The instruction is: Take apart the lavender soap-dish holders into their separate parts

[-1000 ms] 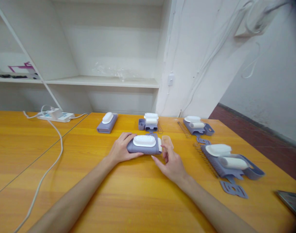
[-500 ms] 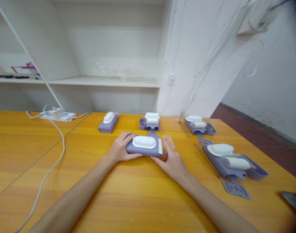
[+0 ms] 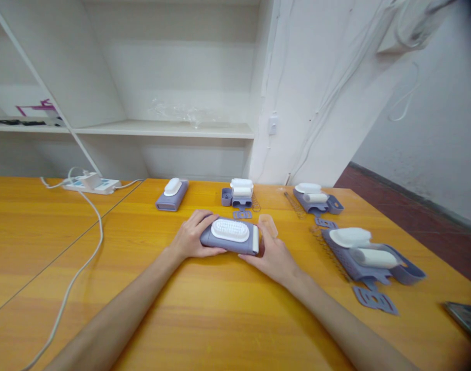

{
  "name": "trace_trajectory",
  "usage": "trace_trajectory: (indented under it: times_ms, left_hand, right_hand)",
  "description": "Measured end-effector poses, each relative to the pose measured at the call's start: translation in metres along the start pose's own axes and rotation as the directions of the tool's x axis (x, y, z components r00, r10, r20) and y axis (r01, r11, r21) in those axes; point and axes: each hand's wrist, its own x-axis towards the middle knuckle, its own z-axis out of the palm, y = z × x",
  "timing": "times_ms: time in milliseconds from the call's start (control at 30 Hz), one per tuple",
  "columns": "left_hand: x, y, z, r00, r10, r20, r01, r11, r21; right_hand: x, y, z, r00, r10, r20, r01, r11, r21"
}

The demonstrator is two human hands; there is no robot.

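A grey-purple plastic case [image 3: 216, 243] is held just in front of me at the middle of the table. On its upper face sits an oval white brush [image 3: 230, 230] with bristles up, and a white roller [image 3: 255, 239] shows at its right end. My left hand [image 3: 192, 234] wraps round the left end, thumb along the near side. My right hand [image 3: 272, 255] grips the right end between thumb and fingers, beside the roller; some of its fingertips are hidden. Behind that hand lies a translucent pale piece [image 3: 268, 225].
A similar closed case [image 3: 173, 198] stands at the back left. Sets of parts lie at the back middle [image 3: 241, 198], back right [image 3: 313, 198] and right [image 3: 361, 260], with springs and flat plates [image 3: 375, 300]. A power strip [image 3: 92, 183] trails a cable on the left; a phone-like object [image 3: 467, 317] lies far right.
The case has turned a little, its right end dropping slightly toward me, and the bristles face me more. My right hand has shifted with it; my left hand stays nearly in place.
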Motion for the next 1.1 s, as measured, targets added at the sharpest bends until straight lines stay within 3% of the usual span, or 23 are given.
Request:
trace_trajectory:
  times_ms: [333, 600, 1100]
  left_hand:
    - [-0.0011, -0.0022, -0.0009, 0.995, 0.094, 0.033, -0.095, 0.995, 0.043]
    - [-0.0016, -0.0031, 0.0003, 0.995, 0.063, 0.078, -0.065, 0.998, 0.022]
    - [0.0017, 0.0003, 0.0023, 0.996, 0.079, 0.038, -0.079, 0.997, -0.002]
  right_hand:
    - [-0.0012, 0.0014, -0.0035, 0.998, 0.013, 0.059, -0.001, 0.979, -0.206]
    - [-0.0003, -0.0007, -0.0091, 0.995, -0.01, 0.098, 0.032, 0.974, -0.225]
    - [-0.0007, 0.003, -0.0054, 1.0, -0.018, -0.008, 0.018, 0.999, -0.027]
